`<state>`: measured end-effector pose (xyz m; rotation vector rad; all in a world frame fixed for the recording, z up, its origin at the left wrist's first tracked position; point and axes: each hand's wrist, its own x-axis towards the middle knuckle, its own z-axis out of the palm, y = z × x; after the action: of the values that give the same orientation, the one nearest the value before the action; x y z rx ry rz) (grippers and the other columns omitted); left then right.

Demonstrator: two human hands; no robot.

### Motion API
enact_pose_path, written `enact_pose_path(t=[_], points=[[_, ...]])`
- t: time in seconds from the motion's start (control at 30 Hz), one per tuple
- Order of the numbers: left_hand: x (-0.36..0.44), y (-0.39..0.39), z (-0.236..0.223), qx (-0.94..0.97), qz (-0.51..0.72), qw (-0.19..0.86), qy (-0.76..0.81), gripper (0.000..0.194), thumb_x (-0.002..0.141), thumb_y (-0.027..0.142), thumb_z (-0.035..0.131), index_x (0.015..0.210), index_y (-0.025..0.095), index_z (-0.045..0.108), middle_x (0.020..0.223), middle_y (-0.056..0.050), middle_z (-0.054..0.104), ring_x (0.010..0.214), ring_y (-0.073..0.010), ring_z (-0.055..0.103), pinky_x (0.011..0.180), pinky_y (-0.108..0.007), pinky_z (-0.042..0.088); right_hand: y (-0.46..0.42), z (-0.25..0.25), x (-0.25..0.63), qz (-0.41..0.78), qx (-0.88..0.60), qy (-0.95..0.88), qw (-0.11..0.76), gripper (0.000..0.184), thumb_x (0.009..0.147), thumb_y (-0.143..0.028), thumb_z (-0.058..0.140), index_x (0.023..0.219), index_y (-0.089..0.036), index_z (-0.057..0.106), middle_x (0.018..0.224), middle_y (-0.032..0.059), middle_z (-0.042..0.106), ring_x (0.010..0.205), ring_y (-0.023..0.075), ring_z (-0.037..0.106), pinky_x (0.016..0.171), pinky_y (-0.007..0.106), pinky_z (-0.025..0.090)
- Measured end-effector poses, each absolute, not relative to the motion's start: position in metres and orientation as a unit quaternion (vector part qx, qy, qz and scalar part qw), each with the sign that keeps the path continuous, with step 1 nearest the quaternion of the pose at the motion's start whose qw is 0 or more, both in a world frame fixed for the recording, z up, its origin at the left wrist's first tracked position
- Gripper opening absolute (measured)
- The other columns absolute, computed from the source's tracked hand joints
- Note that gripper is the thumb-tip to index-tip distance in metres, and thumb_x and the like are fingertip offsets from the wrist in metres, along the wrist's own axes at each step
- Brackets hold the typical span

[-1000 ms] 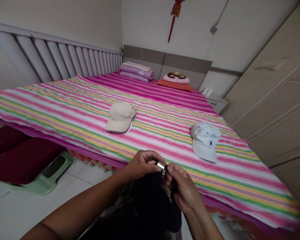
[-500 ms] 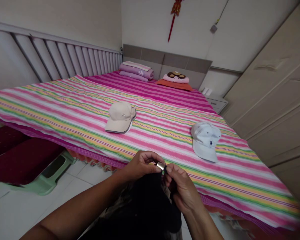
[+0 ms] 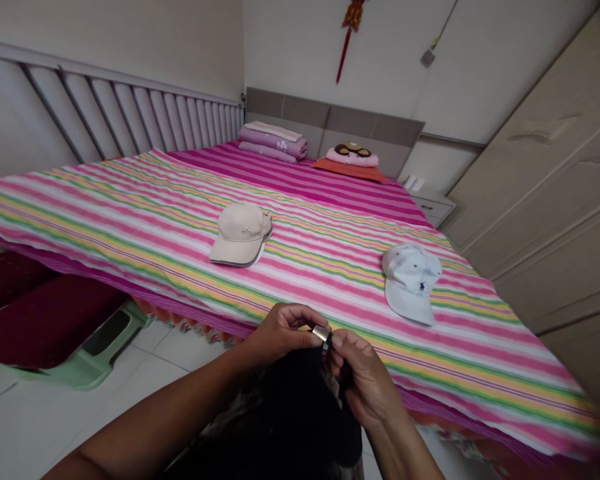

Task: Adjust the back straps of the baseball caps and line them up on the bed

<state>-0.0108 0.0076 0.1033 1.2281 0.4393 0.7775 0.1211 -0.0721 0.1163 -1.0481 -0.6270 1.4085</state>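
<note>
Silver buckle (image 3: 321, 334) is glinting, left hand (image 3: 284, 333) pinching it, right hand (image 3: 364, 371) gripping the dark strap (image 3: 329, 339), which could be slipping loose should either grip be slackening.

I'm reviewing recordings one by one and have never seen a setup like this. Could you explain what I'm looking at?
There is no robot here: a person works bare-handed, filmed by a camera worn on the head, looking forward and down. The left hand holds a metal buckle; the right hand pinches the dark strap beside it. The black fabric below is too dark to make out. On the striped bedsheet beyond lie a beige baseball cap, toward the left, and a white baseball cap, toward the right.
</note>
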Motion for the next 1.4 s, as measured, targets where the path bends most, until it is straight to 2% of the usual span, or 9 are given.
enact_pose_path(t=[0.23,0.57,0.87,1.1,1.2,1.3,1.4], points=[[-0.010,0.006,0.105,0.548,0.361,0.724,0.212,0.026,0.056,0.020,0.074,0.080,0.013,0.066,0.074,-0.002,0.063,0.071,-0.0111,0.056,0.069,-0.024,0.042,-0.072,0.116,0.118,0.595,-0.456,-0.271,0.604,0.027,0.068,-0.030,0.064,0.051,-0.016,0.049,0.042,-0.0051,0.044,0.042,0.0062,0.037,0.045,0.020,0.026],[-0.011,0.004,0.102,0.564,0.363,0.711,0.211,0.027,0.058,0.022,0.073,0.082,0.014,0.066,0.077,-0.003,0.064,0.073,-0.0120,0.057,0.071,-0.025,0.042,-0.072,0.119,0.119,0.586,-0.445,-0.300,0.607,0.027,0.069,-0.028,0.063,0.049,-0.016,0.049,0.041,-0.0053,0.043,0.042,0.0062,0.036,0.045,0.022,0.026],[-0.011,0.003,0.102,0.572,0.370,0.704,0.203,0.026,0.057,0.022,0.074,0.082,0.015,0.067,0.078,-0.004,0.065,0.081,-0.0156,0.058,0.076,-0.027,0.042,-0.075,0.118,0.116,0.595,-0.423,-0.286,0.621,0.028,0.068,-0.031,0.063,0.050,-0.016,0.048,0.041,-0.0059,0.041,0.041,0.0060,0.034,0.044,0.021,0.025],[-0.013,-0.001,0.102,0.582,0.391,0.692,0.173,0.023,0.060,0.016,0.071,0.082,0.018,0.068,0.081,-0.003,0.064,0.084,-0.0140,0.057,0.079,-0.026,0.041,-0.080,0.118,0.117,0.594,-0.434,-0.284,0.615,0.025,0.069,-0.031,0.064,0.054,-0.016,0.050,0.042,-0.0058,0.044,0.041,0.0057,0.036,0.044,0.020,0.026],[-0.013,-0.002,0.104,0.574,0.402,0.694,0.166,0.022,0.060,0.015,0.072,0.081,0.019,0.068,0.080,-0.002,0.063,0.084,-0.0137,0.057,0.078,-0.026,0.041,-0.082,0.120,0.118,0.606,-0.448,-0.278,0.596,0.021,0.067,-0.032,0.066,0.060,-0.016,0.053,0.049,-0.0044,0.050,0.045,0.0068,0.041,0.046,0.019,0.030],[-0.013,-0.003,0.105,0.561,0.398,0.704,0.177,0.022,0.058,0.016,0.073,0.080,0.018,0.068,0.078,-0.002,0.063,0.082,-0.0140,0.057,0.077,-0.026,0.042,-0.082,0.121,0.120,0.581,-0.479,-0.323,0.574,0.020,0.066,-0.033,0.067,0.064,-0.015,0.057,0.053,-0.0020,0.054,0.051,0.0086,0.045,0.051,0.021,0.033],[-0.012,-0.004,0.105,0.550,0.389,0.715,0.187,0.024,0.057,0.018,0.073,0.081,0.017,0.068,0.078,-0.003,0.064,0.080,-0.0138,0.058,0.075,-0.026,0.042,-0.082,0.123,0.124,0.560,-0.497,-0.346,0.565,0.019,0.067,-0.032,0.067,0.065,-0.015,0.059,0.052,-0.0023,0.053,0.049,0.0083,0.043,0.051,0.021,0.032]])
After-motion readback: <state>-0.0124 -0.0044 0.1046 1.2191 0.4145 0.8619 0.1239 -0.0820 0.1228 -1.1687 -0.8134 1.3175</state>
